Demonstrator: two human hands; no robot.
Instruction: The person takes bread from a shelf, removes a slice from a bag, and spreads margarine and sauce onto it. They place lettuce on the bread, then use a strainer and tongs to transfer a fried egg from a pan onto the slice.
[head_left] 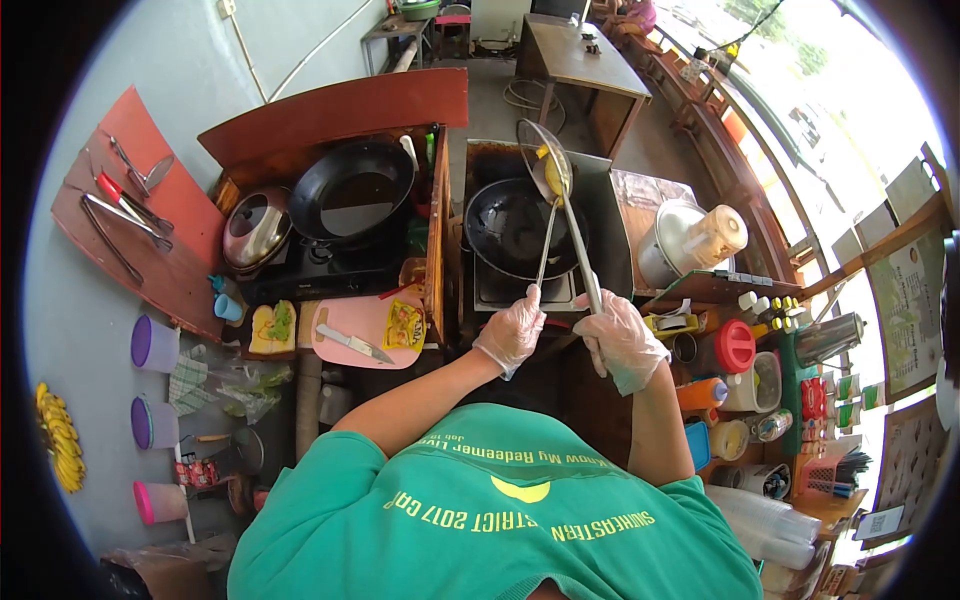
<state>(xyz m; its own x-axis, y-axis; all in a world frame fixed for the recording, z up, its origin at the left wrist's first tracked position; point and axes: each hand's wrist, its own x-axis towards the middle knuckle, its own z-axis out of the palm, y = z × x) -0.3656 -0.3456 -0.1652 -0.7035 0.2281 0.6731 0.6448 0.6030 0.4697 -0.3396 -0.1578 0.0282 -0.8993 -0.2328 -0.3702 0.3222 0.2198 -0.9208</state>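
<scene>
Both of my hands wear clear plastic gloves. My left hand is closed around a slim metal utensil, whose far end reaches the yellow food. With my right hand I grip the long metal handle of a round strainer. Yellow pieces of food rest in the strainer, tilted above the far right rim of a black wok. Dark, shiny liquid shows at the wok's bottom. The wok sits on a burner directly ahead of my hands.
To the left, a large black pan and a metal lid stand on a stove. Nearer are a pink cutting board with a knife and a yellow packet, plus bread with lettuce. Right: a pot and a red-lidded jar.
</scene>
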